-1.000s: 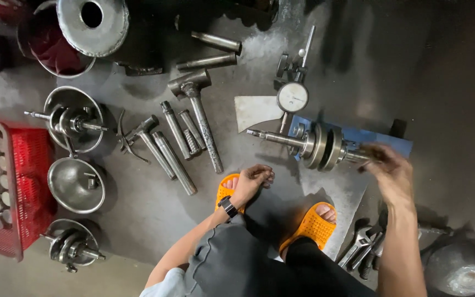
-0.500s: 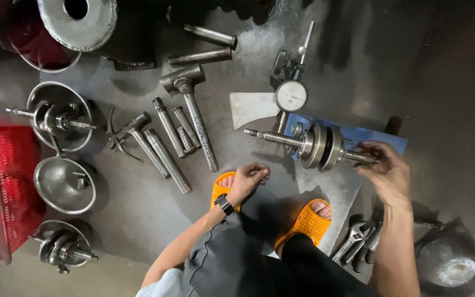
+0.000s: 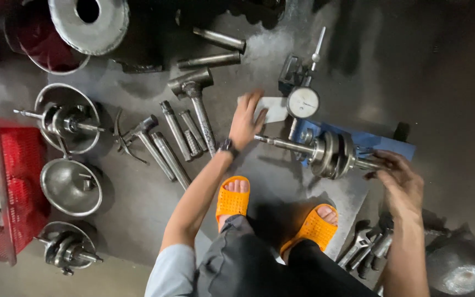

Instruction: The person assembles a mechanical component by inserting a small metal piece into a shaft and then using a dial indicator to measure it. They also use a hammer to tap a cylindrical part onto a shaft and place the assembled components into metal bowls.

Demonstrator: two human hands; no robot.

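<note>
A steel crankshaft [image 3: 325, 152] lies across a blue stand [image 3: 380, 144] on the floor, under a dial gauge [image 3: 302, 102] with a white round face. My right hand [image 3: 397, 181] touches the crankshaft's right shaft end with its fingertips. My left hand [image 3: 246, 120] has reached forward, fingers apart, over a white sheet [image 3: 273, 109] beside the gauge and just left of the crankshaft's long shaft. A watch sits on that wrist. My feet in orange sandals [image 3: 233, 199] stand below.
A metal hammer [image 3: 196, 99], several steel rods [image 3: 180, 135] and two more crankshafts in bowls [image 3: 64, 118] lie to the left. A red crate [image 3: 12, 181] holds round parts. Wrenches [image 3: 366, 247] and a grey round casing [image 3: 460, 267] lie at the lower right.
My left hand has lifted from near my left foot and moved forward to the white sheet by the dial gauge. My right hand stays at the crankshaft's right end.
</note>
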